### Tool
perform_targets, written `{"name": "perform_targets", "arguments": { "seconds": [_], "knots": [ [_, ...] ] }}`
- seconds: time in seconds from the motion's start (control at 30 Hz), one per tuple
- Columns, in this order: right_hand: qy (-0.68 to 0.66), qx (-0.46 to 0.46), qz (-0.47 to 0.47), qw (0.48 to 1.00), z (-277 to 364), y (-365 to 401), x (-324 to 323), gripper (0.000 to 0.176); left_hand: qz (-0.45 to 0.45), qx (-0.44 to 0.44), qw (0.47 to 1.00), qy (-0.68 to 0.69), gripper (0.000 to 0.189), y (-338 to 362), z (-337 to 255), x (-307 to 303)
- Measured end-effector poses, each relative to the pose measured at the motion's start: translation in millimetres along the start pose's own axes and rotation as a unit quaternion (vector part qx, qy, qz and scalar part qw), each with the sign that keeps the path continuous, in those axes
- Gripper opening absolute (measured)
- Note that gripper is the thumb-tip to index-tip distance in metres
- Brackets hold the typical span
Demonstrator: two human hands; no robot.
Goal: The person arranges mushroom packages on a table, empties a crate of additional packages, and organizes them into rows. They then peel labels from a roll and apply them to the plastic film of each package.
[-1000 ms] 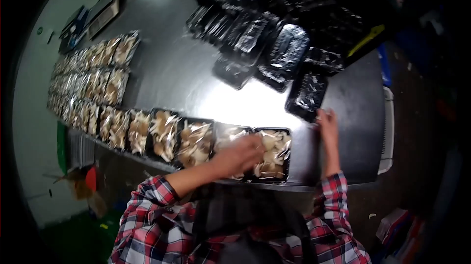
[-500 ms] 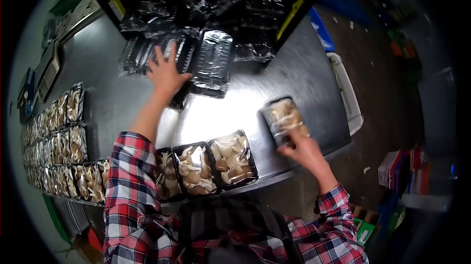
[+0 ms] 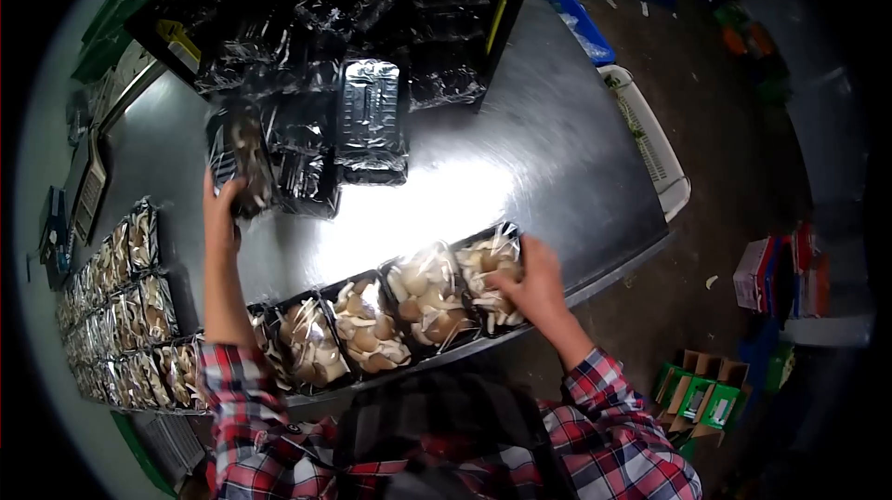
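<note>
My left hand (image 3: 222, 212) is closed on the near end of a film-wrapped mushroom tray (image 3: 249, 149), which is tilted on its side beside the stacked packs. My right hand (image 3: 539, 284) grips another mushroom pack (image 3: 490, 263) at the right end of the front row, thumb over its film. To its left, more packs stand side by side along the table edge, among them one mushroom pack (image 3: 427, 291) touching it. Upside-down wrapped black trays (image 3: 370, 114) lie in front of the crate, right of my left hand.
A black crate (image 3: 139, 31) with yellow handles holds more wrapped trays at the back of the metal table (image 3: 567, 156). Several rows of mushroom packs (image 3: 139, 305) stand at left. Beyond the right edge are a white basket (image 3: 676, 195) and a blue bin (image 3: 599, 52).
My right hand has brought its pack left and down to the row's end. My left hand, spread over the stacked trays before, has moved left and now holds a pack.
</note>
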State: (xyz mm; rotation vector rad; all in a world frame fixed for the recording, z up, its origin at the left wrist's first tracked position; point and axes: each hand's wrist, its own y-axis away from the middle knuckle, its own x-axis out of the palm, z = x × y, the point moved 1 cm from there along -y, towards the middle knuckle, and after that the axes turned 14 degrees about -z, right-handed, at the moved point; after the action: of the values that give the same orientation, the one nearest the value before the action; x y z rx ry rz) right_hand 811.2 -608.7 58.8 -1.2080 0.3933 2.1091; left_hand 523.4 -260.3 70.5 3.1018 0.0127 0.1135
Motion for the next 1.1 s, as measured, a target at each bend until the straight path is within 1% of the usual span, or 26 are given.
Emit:
{"name": "perform_targets", "arguments": {
  "seconds": [0.03, 0.07, 0.1, 0.13, 0.2, 0.23, 0.27, 0.33, 0.37, 0.4, 0.47, 0.53, 0.57, 0.6, 0.63, 0.67, 0.7, 0.73, 0.77, 0.8, 0.83, 0.9, 0.93, 1.0, 1.07, 1.1],
  "knots": [
    [-0.017, -0.1, -0.136, 0.985, -0.8, -6.0, -0.4, 0.066, 0.006, -0.014, 1.0, 0.027, 0.056, 18.8, -13.2, -3.0],
    [-0.068, -0.109, -0.14, 0.982, 1.7, -14.1, -0.9, 0.065, 0.01, -0.028, 0.998, 0.052, 0.05, 42.7, -22.7, -0.4],
    [-0.26, -0.005, -0.047, 0.964, 11.7, -21.6, 5.9, 0.066, -0.023, -0.108, 0.987, 0.115, 0.045, 65.4, -12.8, 6.0],
    [-0.436, 0.099, 0.053, 0.893, 26.5, -28.6, 14.7, 0.067, 0.03, -0.226, 0.961, 0.157, 0.048, 85.5, 2.3, 9.3],
    [-0.675, 0.141, 0.244, 0.682, 56.0, -42.0, 25.1, 0.07, 0.244, -0.259, 0.934, 0.022, 0.057, 137.3, -7.8, 65.6],
    [-0.655, 0.249, 0.213, 0.68, 51.8, -40.3, 41.7, 0.067, 0.303, -0.182, 0.935, -0.027, 0.061, 155.5, 16.3, 87.6],
    [-0.535, 0.345, 0.194, 0.746, 46.6, -49.0, 37.8, 0.061, 0.391, -0.14, 0.907, -0.069, 0.06, 169.3, 3.2, 102.3],
    [-0.631, 0.35, 0.117, 0.682, -1.8, -55.1, 37.5, 0.054, 0.411, -0.174, 0.875, -0.188, 0.052, 158.9, -19.5, 106.4],
    [-0.586, 0.362, -0.002, 0.725, -14.1, -54.9, 10.6, 0.051, 0.321, -0.089, 0.916, -0.221, 0.052, 140.7, -7.1, 101.7],
    [-0.594, 0.314, 0.002, 0.74, -49.0, -67.0, -6.4, 0.046, 0.225, -0.005, 0.941, -0.254, 0.052, 119.1, 13.3, 90.0],
    [-0.515, 0.279, -0.083, 0.806, -101.5, -73.3, -50.8, 0.041, 0.062, 0.32, 0.865, -0.382, 0.071, 74.5, 29.3, 70.8],
    [-0.469, 0.285, -0.049, 0.835, -146.2, -73.6, -71.8, 0.041, -0.005, 0.267, 0.813, -0.517, 0.095, 45.4, 67.0, 53.1],
    [-0.308, 0.253, 0.009, 0.917, -170.6, -69.3, -61.4, 0.04, 0.018, 0.256, 0.81, -0.527, 0.109, 31.7, 89.3, 48.5],
    [-0.134, 0.213, 0.064, 0.966, -189.5, -68.8, -48.4, 0.038, 0.023, 0.27, 0.762, -0.588, 0.106, 30.9, 95.4, 55.1],
    [-0.021, 0.145, 0.174, 0.974, -165.3, -74.6, -41.3, 0.039, 0.009, 0.249, 0.763, -0.597, 0.102, 28.7, 96.1, 62.2],
    [0.2, 0.011, 0.122, 0.972, -139.1, -80.1, -34.8, 0.04, -0.005, 0.228, 0.762, -0.606, 0.099, 25.4, 95.5, 67.0],
    [0.249, -0.149, -0.051, 0.956, -89.0, -82.8, -36.3, 0.035, 0.007, 0.212, 0.774, -0.596, 0.098, 21.5, 94.3, 68.7],
    [0.151, -0.155, -0.171, 0.961, -47.4, -95.4, -24.7, 0.034, 0.016, 0.195, 0.785, -0.587, 0.096, 17.9, 91.9, 68.0],
    [-0.04, -0.152, -0.157, 0.975, -14.1, -109.0, -8.3, 0.037, 0.02, 0.177, 0.796, -0.578, 0.094, 15.5, 89.1, 62.5],
    [-0.302, -0.018, -0.047, 0.952, 13.4, -121.3, 24.2, 0.043, -0.008, 0.23, 0.807, -0.544, 0.088, 13.9, 101.0, 57.0],
    [-0.421, 0.021, 0.004, 0.907, 50.1, -129.8, 53.5, 0.049, 0.012, 0.204, 0.841, -0.502, 0.083, 17.7, 90.1, 56.1],
    [-0.381, 0.058, -0.021, 0.922, 65.3, -170.8, 121.3, 0.045, 0.003, 0.17, 0.861, -0.48, 0.076, 25.6, 78.8, 48.6],
    [-0.411, 0.09, -0.012, 0.907, 94.7, -200.9, 163.4, 0.034, 0.03, 0.051, 0.9, -0.433, 0.07, 20.1, 72.0, 24.1],
    [-0.463, 0.163, 0.007, 0.871, 105.7, -204.3, 157.6, 0.026, 0.064, -0.075, 0.98, -0.175, 0.052, 22.9, 50.5, -18.2],
    [-0.372, 0.197, 0.039, 0.906, 89.2, -217.4, 157.1, 0.051, 0.088, -0.171, 0.98, -0.049, 0.046, 20.6, 59.1, -89.5],
    [-0.388, 0.176, 0.046, 0.903, 97.1, -214.2, 152.3, 0.05, 0.077, -0.234, 0.969, 0.029, 0.042, 24.8, 57.5, -125.0]
  ]
}}
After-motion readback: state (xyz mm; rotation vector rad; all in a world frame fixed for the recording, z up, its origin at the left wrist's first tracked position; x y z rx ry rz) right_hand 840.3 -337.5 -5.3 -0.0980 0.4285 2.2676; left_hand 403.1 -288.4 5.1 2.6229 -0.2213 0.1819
